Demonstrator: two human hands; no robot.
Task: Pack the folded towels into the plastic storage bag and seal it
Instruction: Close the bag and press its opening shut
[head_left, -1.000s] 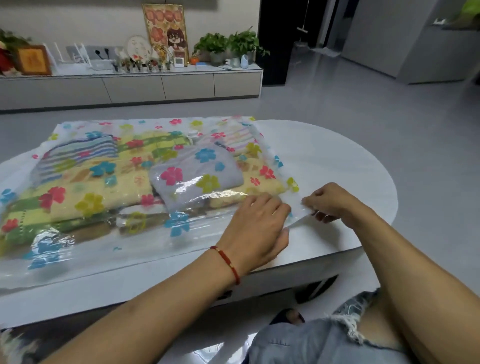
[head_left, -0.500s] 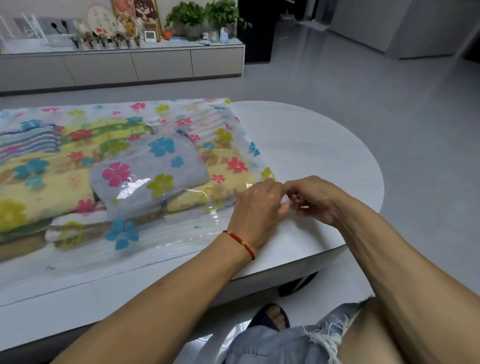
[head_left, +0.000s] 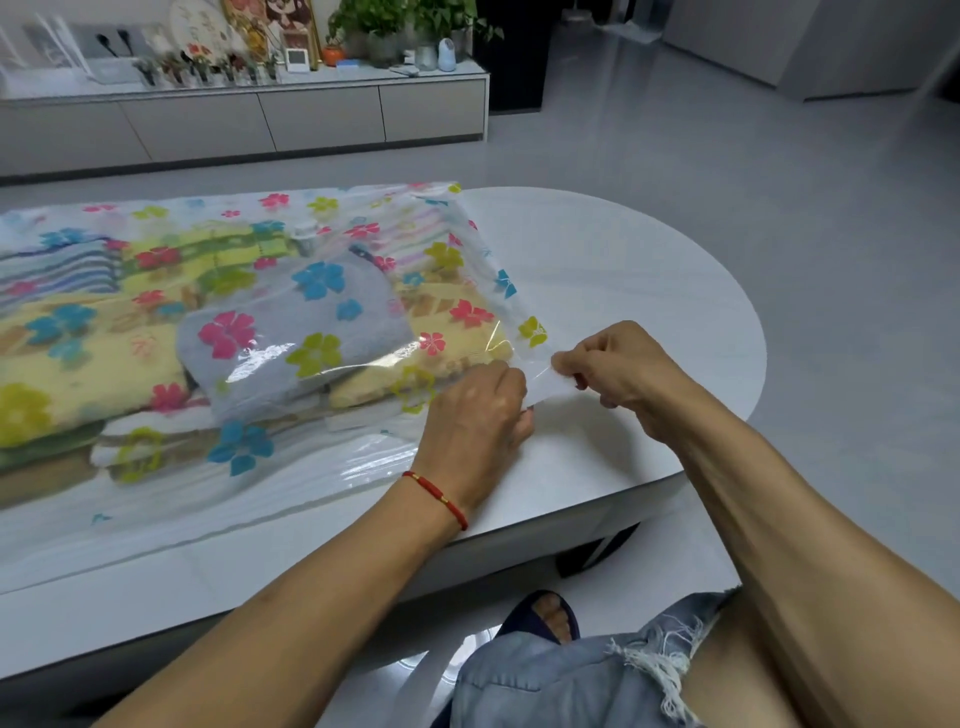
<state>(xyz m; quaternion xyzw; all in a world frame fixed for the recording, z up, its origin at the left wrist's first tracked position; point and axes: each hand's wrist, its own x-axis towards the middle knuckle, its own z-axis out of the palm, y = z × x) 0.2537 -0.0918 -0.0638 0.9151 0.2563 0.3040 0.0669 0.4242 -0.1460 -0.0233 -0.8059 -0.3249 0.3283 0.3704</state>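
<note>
A clear plastic storage bag printed with coloured flowers lies flat on the white table. Inside it are folded towels: a grey one on top, yellow ones beneath and a striped one at the far left. My right hand pinches the bag's near right corner and holds it slightly off the table. My left hand, with a red cord at the wrist, presses its fingertips on the bag's open edge just left of that corner.
A low grey cabinet with plants, a picture and small items stands against the far wall. The table's rounded end lies to the right, with grey floor beyond. My knee in torn denim and a slippered foot are below the table edge.
The view has swung right. My hands came together at the bag's corner, then parted a little; my right hand now lifts the corner while my left presses the edge beside it.
</note>
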